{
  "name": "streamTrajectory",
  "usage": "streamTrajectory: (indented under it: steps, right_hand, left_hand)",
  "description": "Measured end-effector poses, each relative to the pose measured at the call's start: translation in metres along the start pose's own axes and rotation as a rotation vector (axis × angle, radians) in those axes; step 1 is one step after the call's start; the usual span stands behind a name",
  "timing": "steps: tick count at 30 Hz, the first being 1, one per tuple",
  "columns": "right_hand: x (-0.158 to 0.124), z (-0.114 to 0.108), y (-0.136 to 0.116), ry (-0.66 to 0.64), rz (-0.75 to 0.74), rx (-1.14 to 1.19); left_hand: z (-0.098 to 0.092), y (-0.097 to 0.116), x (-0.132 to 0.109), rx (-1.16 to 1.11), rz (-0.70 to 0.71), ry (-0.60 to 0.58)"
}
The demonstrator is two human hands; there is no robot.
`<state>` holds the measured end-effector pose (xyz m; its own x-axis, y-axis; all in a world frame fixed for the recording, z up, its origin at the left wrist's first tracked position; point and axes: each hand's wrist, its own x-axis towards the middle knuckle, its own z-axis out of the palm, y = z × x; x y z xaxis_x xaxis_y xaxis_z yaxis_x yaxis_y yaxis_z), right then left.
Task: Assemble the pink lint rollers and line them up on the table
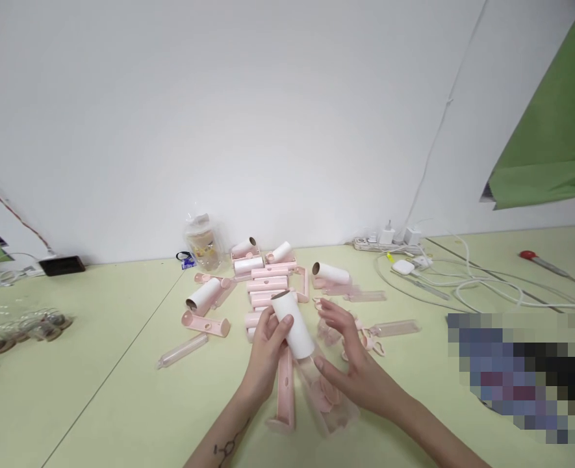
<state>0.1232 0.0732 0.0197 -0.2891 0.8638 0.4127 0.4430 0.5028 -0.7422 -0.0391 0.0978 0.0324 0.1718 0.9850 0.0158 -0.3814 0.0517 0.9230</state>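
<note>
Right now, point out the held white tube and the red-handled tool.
Held white tube [299,333]: head view, on its outer side wall.
Red-handled tool [546,262]: head view, on the grey shaft beyond the handle.

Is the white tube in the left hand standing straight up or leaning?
Leaning. The white tube slants in the left hand: its upper end sits further left in the picture than its lower end.

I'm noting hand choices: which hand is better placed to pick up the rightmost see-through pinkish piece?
Probably the right hand: its fingers are spread and it is nearer the see-through piece. The left hand grips the white tube, and is farther off.
</note>
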Motion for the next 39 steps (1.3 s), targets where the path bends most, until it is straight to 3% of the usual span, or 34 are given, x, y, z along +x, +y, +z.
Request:
streamTrajectory:
  steps: [2, 5, 9, 13, 17, 22, 27, 31, 35, 39]
  right_hand:
    - [-0.005, -0.005, 0.002, -0.108, -0.015, -0.233]
    - [-0.007, -0.011, 0.004, -0.308, -0.024, -0.434]
    - [-0.006, -0.010, 0.007, -0.397, 0.011, -0.500]
    - [-0.006, -0.010, 0.006, -0.444, 0.029, -0.496]
    - [-0.003, -0.016, -0.001, -0.372, 0.075, -0.302]
    - [0.003, -0.018, -0.004, -0.060, 0.320, 0.156]
    - [0.002, -0.011, -0.003, 0.089, 0.456, 0.375]
    - [-0.006, -0.008, -0.007, 0.018, 0.388, 0.405]
    - [-0.013, -0.006, -0.007, -0.137, 0.302, 0.383]
    - [-0.016, -0.003, -0.006, -0.194, 0.252, 0.267]
  left_hand:
    - [-0.006, -0.005, 0.001, -0.031, -0.022, 0.062]
    - [-0.010, -0.009, 0.003, -0.129, -0.066, 0.037]
    - [-0.010, -0.010, 0.004, -0.277, -0.115, -0.063]
    - [-0.009, -0.004, 0.002, -0.283, -0.113, -0.099]
    - [-0.008, -0.001, -0.001, -0.255, -0.125, -0.082]
    - [-0.008, -0.002, -0.005, -0.091, -0.208, -0.068]
    - [-0.009, -0.004, -0.006, 0.046, -0.246, -0.239]
    - [-0.010, -0.004, -0.006, 0.116, -0.308, -0.349]
    - [-0.012, -0.005, -0.007, 0.163, -0.297, -0.344]
    - [-0.012, -0.006, -0.009, 0.239, -0.293, -0.322]
